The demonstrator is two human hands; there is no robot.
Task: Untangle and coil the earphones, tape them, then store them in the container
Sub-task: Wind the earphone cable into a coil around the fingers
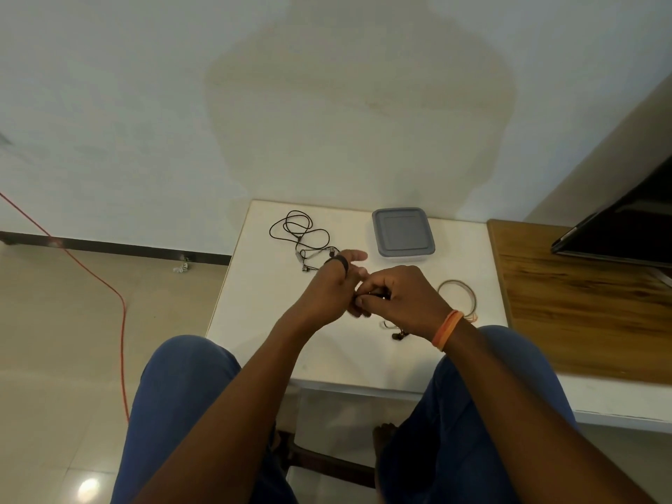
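Over the middle of the white table point(254, 321), my left hand point(329, 291) and my right hand point(398, 300) meet, and both pinch a small dark bundle of earphone cord point(376, 295) between the fingers. Its earbud ends point(398, 335) hang below my right wrist. A second pair of black earphones point(300, 234) lies tangled and loose on the table, beyond my left hand. A roll of clear tape point(459, 296) lies flat to the right of my right hand. The grey-lidded container point(403, 232) stands shut at the table's back.
A wooden desk top point(582, 314) adjoins the table on the right, with a dark screen point(625, 227) on it. An orange cable point(109, 285) trails over the tiled floor at the left. My knees sit under the table's near edge.
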